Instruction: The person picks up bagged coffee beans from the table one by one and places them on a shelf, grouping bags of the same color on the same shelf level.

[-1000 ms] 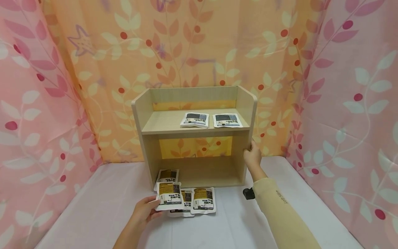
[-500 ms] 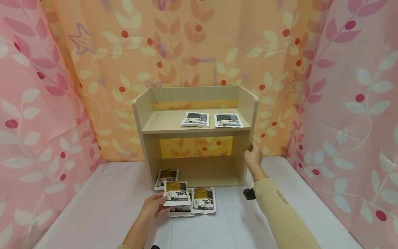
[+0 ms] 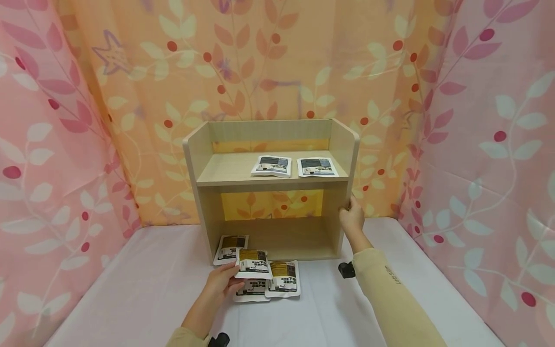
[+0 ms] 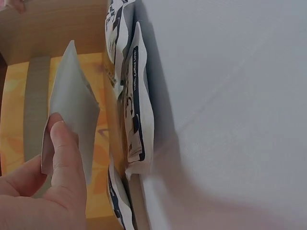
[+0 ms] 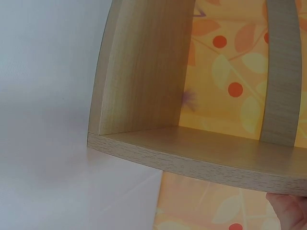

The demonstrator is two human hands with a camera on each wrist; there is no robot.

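Note:
My left hand pinches a white and yellow pouch and holds it just above two more pouches lying on the white table in front of the wooden shelf unit. In the left wrist view my thumb presses the pouch's grey back. Another pouch leans at the shelf's lower left. Two pouches lie on the upper shelf. My right hand grips the front edge of the shelf unit's right side panel.
Leaf-patterned curtains close in the table on the left, back and right. The white tabletop stretches to both sides of the shelf unit. The lower shelf compartment is open at the back.
My left hand has carried the pouch up and to the right, from the left of the pile to above it, nearer the shelf. The right hand has stayed on the side panel.

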